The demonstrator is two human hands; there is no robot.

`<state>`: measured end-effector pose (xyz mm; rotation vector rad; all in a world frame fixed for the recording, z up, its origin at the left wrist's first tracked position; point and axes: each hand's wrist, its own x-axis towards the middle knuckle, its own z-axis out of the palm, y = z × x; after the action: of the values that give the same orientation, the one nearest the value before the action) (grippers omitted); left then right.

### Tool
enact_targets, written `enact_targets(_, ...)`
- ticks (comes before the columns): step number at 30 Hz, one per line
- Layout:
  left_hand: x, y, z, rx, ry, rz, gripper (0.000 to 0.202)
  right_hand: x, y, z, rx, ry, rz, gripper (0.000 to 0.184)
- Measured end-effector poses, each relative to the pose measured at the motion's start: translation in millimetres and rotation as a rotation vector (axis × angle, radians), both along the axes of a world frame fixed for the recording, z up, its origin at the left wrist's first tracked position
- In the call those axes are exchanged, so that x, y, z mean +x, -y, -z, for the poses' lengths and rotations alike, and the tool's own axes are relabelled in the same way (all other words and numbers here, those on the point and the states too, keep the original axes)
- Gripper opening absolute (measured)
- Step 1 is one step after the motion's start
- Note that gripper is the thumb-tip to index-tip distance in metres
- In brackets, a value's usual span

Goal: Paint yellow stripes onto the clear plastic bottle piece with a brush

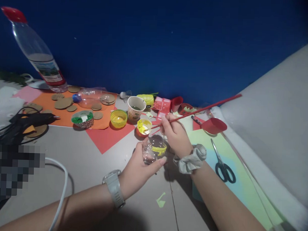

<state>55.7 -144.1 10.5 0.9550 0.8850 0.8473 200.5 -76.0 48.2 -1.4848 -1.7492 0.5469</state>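
My left hand is closed around a clear plastic cup-like piece with a streak of yellow paint on its side. Between the fingers of my right hand is a long red paintbrush, slanting down to the left. Its tip is at a small red-sided container with yellow paint inside. Just left of that stands a yellow-painted clear bowl. Behind them is a patterned paper cup holding dark liquid.
Scissors lie on green paper at right, near a red scoop-shaped piece. At left are a tall bottle, cardboard discs, a green-painted bowl, a glue gun and a white cable. A blue wall rises behind.
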Motion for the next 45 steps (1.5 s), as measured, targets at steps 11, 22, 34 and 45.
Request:
enact_targets(11, -1.6, 0.6, -4.2, -0.011, -0.017, 0.014, 0.071, 3.2, 0.1, -8.3, 0.05, -0.095, 0.02, 0.031)
enact_targets(22, -3.4, -1.8, -3.8, 0.015, 0.022, 0.144, 0.037, 46.8, 61.4, -17.4, 0.273, -0.785, 0.208, 0.024)
enact_targets(34, 1.5, -1.5, -13.6, 0.05, -0.114, 0.177, 0.035, 36.5, 102.5, -4.1, 0.321, -0.729, 0.047, 0.021)
enact_targets(45, 3.5, -1.5, -12.1, 0.017, -0.126, 0.156, 0.036, 39.0, 106.6, -5.3, 0.318, -0.708, 0.116, 0.021)
